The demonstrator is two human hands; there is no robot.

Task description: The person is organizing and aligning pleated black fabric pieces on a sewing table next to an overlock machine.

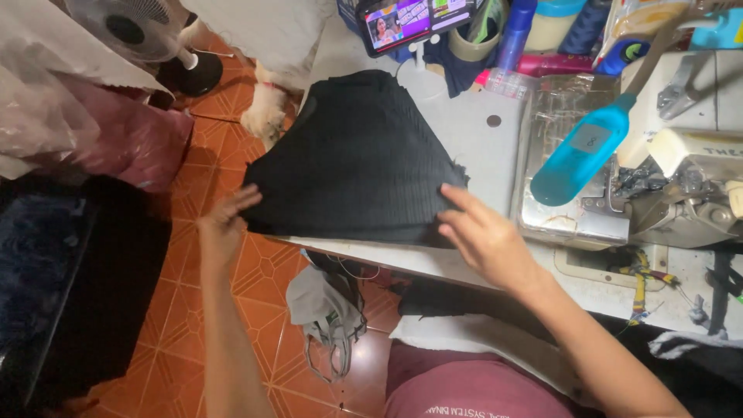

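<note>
A piece of black ribbed fabric (356, 159) lies spread over the left end of a white sewing table (472, 131) and hangs past its edge. My left hand (223, 224) touches the fabric's lower left corner, fingers apart. At the lower right corner my right hand (484, 236) rests, fingers spread and pressing on the cloth's edge. Neither hand grips anything.
A sewing machine (681, 178) with a blue bottle (584, 151) leaning on it stands at the right. A phone with a lit screen (406, 19), tape and bottles crowd the table's back. A fan (147, 35), plastic bags (70, 101) and a white animal (267, 46) are on the orange tiled floor.
</note>
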